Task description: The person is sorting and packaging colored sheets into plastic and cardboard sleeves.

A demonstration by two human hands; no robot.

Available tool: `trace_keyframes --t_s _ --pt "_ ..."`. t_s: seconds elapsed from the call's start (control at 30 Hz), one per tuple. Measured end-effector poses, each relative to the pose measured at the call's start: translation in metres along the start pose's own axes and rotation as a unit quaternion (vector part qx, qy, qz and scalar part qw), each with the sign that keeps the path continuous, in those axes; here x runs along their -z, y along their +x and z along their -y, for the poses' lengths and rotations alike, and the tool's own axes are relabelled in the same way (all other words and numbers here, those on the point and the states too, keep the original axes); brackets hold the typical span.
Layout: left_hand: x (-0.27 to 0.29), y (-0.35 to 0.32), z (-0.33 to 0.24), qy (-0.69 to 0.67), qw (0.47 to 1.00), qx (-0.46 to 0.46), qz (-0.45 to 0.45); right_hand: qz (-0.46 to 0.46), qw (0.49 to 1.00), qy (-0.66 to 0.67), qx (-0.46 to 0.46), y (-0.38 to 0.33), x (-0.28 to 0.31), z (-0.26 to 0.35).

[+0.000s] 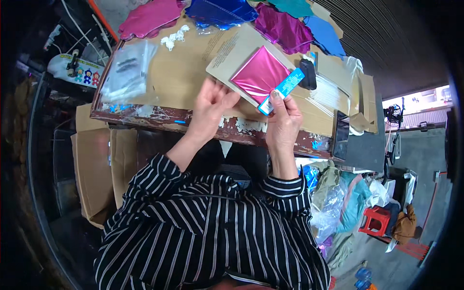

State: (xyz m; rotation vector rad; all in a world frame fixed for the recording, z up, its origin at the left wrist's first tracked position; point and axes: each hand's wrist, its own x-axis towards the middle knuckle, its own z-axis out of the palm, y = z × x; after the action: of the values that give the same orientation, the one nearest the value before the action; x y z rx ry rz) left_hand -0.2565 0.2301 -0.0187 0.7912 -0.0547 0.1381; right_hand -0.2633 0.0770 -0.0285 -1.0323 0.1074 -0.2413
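Left of the pink foil (259, 73) on the surface (183, 77), the left hand (210, 104) lies open, holding nothing. The right hand (282, 118) pinches the blue strip (282, 89) at the foil's right edge; better keep it flat and aligned.

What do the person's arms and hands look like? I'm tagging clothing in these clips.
Both arms wear black sleeves with thin white stripes, the cuffs pushed up the forearms. The left hand and right hand are bare: no gloves, and no rings or watch can be made out.
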Motion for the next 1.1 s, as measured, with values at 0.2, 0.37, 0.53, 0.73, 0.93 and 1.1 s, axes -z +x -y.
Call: trace_keyframes --t_s 0.2,0.37,0.53,0.73,0.93,1.1 --pt "-0.006 0.005 0.009 -0.037 0.997 0.021 0.071 -0.025 0.998 0.009 -0.050 -0.008 -0.016 0.006" --pt "-0.003 0.003 0.016 -0.032 0.996 0.035 0.072 0.007 0.997 -0.032 -0.070 -0.004 -0.009 0.004" --pt "0.002 0.001 0.023 -0.026 0.996 0.061 0.066 0.006 0.998 -0.037 -0.052 -0.005 -0.013 -0.001" --pt "-0.001 -0.010 0.028 0.047 0.990 0.082 0.104 0.008 1.000 -0.027 -0.001 -0.002 -0.022 -0.008" --pt "0.003 -0.011 0.028 0.039 0.991 0.096 0.083 0.032 0.995 -0.091 -0.020 0.001 -0.017 0.002" --pt "0.006 -0.010 0.014 0.032 0.989 0.115 0.092 -0.005 0.998 -0.036 0.043 0.015 -0.007 0.023"
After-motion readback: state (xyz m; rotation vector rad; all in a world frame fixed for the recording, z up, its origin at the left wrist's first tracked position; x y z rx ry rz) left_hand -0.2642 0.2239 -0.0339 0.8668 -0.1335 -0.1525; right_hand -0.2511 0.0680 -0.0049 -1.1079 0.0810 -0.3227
